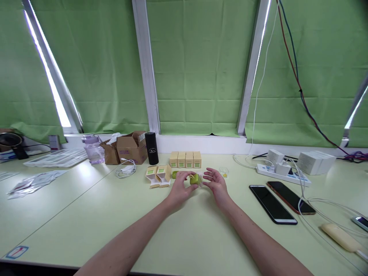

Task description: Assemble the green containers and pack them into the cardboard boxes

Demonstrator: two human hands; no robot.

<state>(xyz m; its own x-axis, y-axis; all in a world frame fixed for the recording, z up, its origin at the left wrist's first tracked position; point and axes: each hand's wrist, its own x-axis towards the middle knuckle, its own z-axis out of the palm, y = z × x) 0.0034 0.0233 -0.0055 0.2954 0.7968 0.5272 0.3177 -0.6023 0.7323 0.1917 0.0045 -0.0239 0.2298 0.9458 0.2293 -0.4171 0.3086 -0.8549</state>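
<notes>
A small rounded olive-green case [194, 179] is gripped between the thumb and fingers of my left hand [180, 188]. A pale cord-like strip shows by its upper left. Something clear, perhaps plastic film, sits at the case's right side, close to the fingertips of my right hand [216, 184]. The fingers of that hand are apart and curved; whether they touch the clear piece I cannot tell. Behind my left hand lies another green piece [174, 174], partly hidden. Two opened small cartons [158, 177] with flaps out are to the left.
A row of small beige boxes [185, 160] stands behind my hands, with a clear little container [223, 172] to their right. Two phones [273, 204], a power strip [283, 174] and loose cables are at the right. A black bottle [151, 148] and cardboard box [130, 148] stand at the back left.
</notes>
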